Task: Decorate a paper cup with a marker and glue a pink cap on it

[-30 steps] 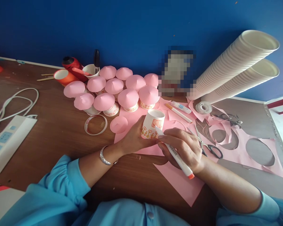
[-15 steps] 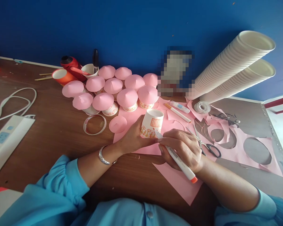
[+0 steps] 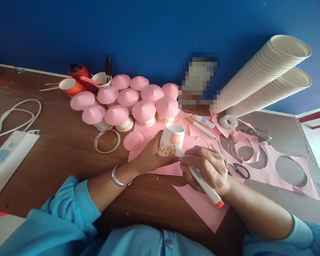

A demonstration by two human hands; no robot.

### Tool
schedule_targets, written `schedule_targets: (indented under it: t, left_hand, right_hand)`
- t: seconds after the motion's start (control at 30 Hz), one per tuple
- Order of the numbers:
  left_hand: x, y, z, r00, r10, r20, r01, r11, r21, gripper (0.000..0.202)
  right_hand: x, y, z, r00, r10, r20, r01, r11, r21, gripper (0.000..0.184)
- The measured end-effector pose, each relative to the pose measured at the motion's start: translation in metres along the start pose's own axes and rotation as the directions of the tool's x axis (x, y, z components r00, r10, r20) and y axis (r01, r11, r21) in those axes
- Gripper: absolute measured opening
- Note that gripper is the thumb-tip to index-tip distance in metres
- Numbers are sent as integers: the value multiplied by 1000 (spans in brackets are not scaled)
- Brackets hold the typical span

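Note:
My left hand is closed round a small white paper cup with orange drawings on its side, held upright over the pink paper. My right hand grips a white marker with an orange end, its tip touching the lower side of the cup. A silver bracelet sits on my left wrist.
Several cups topped with pink paper cones stand behind. Two long stacks of white cups lean at the right. Scissors, a tape roll, a glue tube, cut pink sheets, a power strip and a cup ring lie around.
The view shifted slightly a second ago. My hands, the cup and the marker have barely moved since; the marker tip stays on the cup's side.

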State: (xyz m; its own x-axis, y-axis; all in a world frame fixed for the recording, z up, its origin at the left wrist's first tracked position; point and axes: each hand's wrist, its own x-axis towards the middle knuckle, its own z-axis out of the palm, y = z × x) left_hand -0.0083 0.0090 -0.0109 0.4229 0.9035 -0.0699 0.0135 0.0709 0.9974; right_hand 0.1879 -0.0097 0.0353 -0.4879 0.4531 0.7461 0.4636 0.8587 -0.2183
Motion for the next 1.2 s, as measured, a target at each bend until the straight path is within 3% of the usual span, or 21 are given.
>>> schedule_targets:
  t: [0.4,1.2]
  left_hand:
    - [-2,5,3,1000,15,19,-15,999,-30,54]
    - [-2,10,4,1000,23,-8,-23,998,55,60]
  right_hand:
    - [-1,1,1,1000,-21,-21,20,999,-24,14]
    - [-2,2,4,999,-40,-5,40,998,-42,18]
